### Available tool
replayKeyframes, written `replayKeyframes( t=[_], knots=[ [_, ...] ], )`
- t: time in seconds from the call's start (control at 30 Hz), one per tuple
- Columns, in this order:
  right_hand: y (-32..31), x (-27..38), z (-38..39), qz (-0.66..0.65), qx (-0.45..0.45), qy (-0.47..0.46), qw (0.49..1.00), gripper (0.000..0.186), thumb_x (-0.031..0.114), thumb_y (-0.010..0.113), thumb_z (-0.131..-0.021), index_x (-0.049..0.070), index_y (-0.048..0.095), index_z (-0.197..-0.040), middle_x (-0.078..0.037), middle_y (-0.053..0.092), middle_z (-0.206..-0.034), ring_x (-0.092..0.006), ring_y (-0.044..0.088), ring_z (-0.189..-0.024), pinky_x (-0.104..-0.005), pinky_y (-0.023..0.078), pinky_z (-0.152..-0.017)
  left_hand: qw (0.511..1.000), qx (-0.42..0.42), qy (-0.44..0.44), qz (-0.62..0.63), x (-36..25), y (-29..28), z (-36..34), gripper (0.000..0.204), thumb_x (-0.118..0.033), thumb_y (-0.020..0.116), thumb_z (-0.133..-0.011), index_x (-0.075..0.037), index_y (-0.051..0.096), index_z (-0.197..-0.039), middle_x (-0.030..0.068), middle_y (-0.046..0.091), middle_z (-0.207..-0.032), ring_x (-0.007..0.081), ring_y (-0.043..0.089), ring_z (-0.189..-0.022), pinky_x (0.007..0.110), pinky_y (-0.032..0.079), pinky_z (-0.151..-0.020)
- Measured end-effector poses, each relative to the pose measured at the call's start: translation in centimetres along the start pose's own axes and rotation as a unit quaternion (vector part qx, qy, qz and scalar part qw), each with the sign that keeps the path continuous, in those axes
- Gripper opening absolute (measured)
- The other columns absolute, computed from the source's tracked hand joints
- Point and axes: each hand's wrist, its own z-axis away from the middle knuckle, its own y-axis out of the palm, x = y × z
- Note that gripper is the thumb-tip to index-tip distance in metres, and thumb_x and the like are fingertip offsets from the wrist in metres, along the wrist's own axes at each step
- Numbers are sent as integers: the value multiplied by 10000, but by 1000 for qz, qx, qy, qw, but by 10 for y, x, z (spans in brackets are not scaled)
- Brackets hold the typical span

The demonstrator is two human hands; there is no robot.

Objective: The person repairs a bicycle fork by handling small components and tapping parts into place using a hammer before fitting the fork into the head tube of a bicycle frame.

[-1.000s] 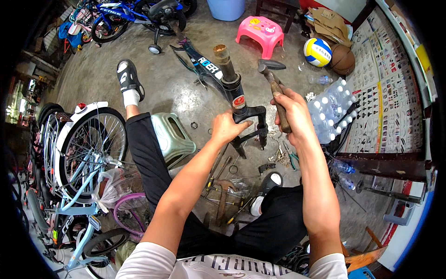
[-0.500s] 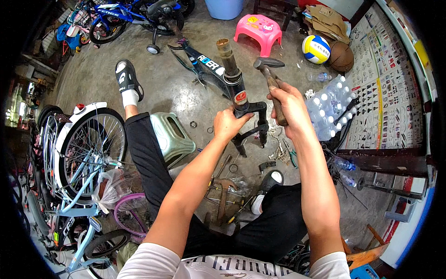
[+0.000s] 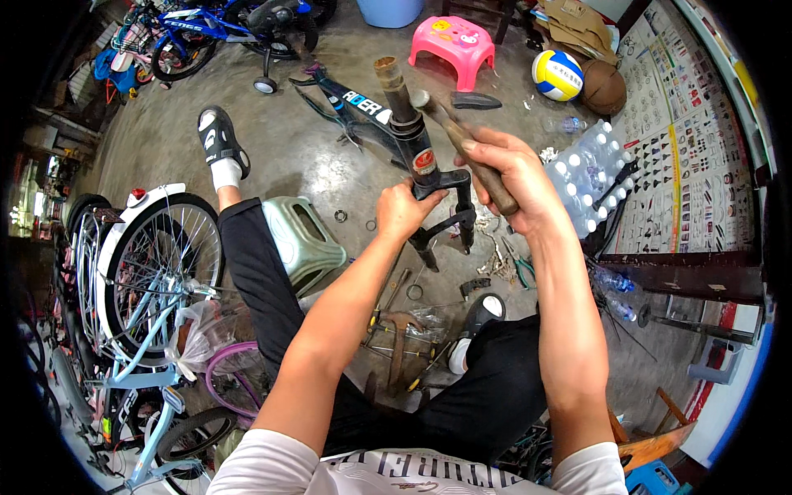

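A dark bicycle frame [image 3: 351, 103] with a fork [image 3: 450, 216] through its head tube [image 3: 419, 157] stands tilted before me. My left hand [image 3: 403, 210] is closed round the fork's top, just under the head tube. A worn, rusty-looking metal tube [image 3: 391, 81] rises from the head tube's upper end. In my right hand [image 3: 507, 169] is a hammer [image 3: 470, 144], gripped by its handle. The hammer's head is raised beside the upper end of the head tube; whether it touches cannot be told.
Tools [image 3: 400, 330] and small parts lie on the floor between my feet. A pale green stool [image 3: 307, 243] lies left of the fork, near a light blue bicycle [image 3: 136, 318]. Beyond are a pink stool [image 3: 452, 45], a ball [image 3: 558, 76] and packed bottles [image 3: 590, 177].
The hammer has swung left toward the head tube, its head now close to the tube's top. My left hand keeps its hold on the fork, and the frame has shifted slightly.
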Motion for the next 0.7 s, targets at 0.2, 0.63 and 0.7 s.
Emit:
replayKeyframes(
  t=[0.2,0.63,0.7],
  knots=[
    [1,-13,-7,4,-187,-33,982,521,202,643,-954,-69,562,-1392,-68,632,-960,-140,572,-621,-288,474,-550,1000,-3,26,-3,-10,-1,0,655,-614,838,-746,-22,769,-1017,198,749,-786,390,753,-800,476,583,-739],
    [-22,-31,5,6,-235,-42,971,606,204,643,-964,-81,483,-1474,-56,613,-933,-133,554,-599,-296,482,-542,995,-73,20,-72,-20,-21,-10,628,-631,819,-748,-76,783,-1040,200,765,-816,391,759,-789,505,596,-741],
    [-23,-29,10,12,-232,-30,972,605,204,645,-964,-82,484,-1471,-64,617,-944,-134,552,-599,-294,480,-541,993,-80,13,-87,-19,-22,-9,639,-641,812,-751,-93,776,-1078,192,768,-824,393,759,-798,511,593,-751]
  ],
)
